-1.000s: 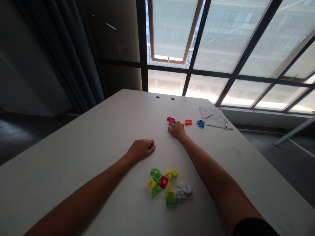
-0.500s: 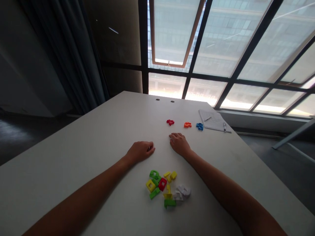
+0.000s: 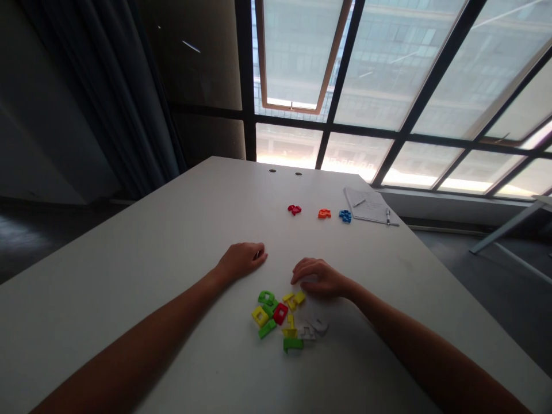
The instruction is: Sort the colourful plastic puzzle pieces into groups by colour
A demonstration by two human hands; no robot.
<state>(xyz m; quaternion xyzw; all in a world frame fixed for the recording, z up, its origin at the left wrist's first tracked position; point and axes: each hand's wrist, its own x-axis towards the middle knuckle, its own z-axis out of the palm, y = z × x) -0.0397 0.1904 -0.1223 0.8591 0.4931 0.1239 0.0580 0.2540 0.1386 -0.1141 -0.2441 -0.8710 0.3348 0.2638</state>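
Observation:
A heap of small plastic pieces (image 3: 284,319), green, yellow, red and white, lies on the white table (image 3: 181,230) in front of me. My right hand (image 3: 319,277) hovers just above the heap's far right side, fingers curved and apart, holding nothing. My left hand (image 3: 241,259) rests on the table to the left of it, fingers curled loosely under. Farther off lie a red piece (image 3: 294,209), an orange piece (image 3: 324,213) and a blue piece (image 3: 345,215) in a row.
A sheet of paper (image 3: 366,204) with a pen (image 3: 387,215) lies at the table's far right edge. Two cable holes (image 3: 284,172) sit near the far edge. Large windows and a dark curtain stand beyond the table.
My right hand has drawn back from the red piece at the far row to the heap near me. The left hand has stayed put.

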